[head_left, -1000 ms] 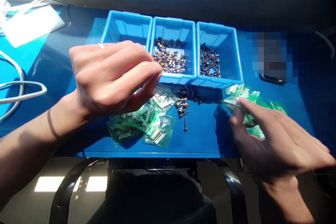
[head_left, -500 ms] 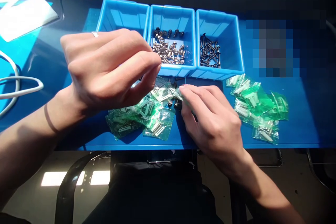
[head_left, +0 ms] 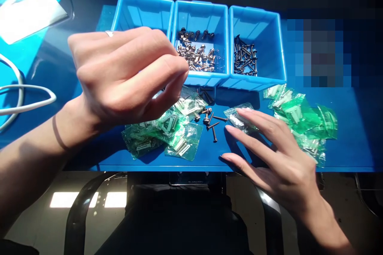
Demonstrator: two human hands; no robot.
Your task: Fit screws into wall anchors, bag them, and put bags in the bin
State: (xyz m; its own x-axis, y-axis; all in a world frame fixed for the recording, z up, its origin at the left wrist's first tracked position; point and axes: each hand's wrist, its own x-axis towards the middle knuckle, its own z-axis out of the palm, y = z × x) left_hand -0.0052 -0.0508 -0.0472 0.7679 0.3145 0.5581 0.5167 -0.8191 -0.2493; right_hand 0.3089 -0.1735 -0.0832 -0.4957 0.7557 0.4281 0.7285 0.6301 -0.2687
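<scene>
My left hand (head_left: 131, 75) is closed, fingertips pinched together, above a pile of small packets; whatever it may hold is hidden. My right hand (head_left: 278, 155) is open with its fingers spread. Its fingertips are over or touching a clear packet (head_left: 239, 117) lying on the blue table; contact is hard to judge. Between the hands lie several loose dark screws (head_left: 214, 131) and hex-head bolts (head_left: 206, 117). Partly under my left hand are the green-tinted packets (head_left: 184, 141) with pale and metal pieces inside.
Three blue bins stand behind: the left bin (head_left: 146, 8) is partly hidden, the middle bin (head_left: 200, 6) contains bolts, the right bin (head_left: 257, 14) dark screws. More green packets (head_left: 299, 113) lie at right. A white cable (head_left: 26, 107) and white sheet (head_left: 32, 16) occupy the left.
My right hand has let go of the clear packet, opened and moved right, uncovering the loose screws and bolts. My left hand stays closed in nearly the same place. The view has shifted slightly.
</scene>
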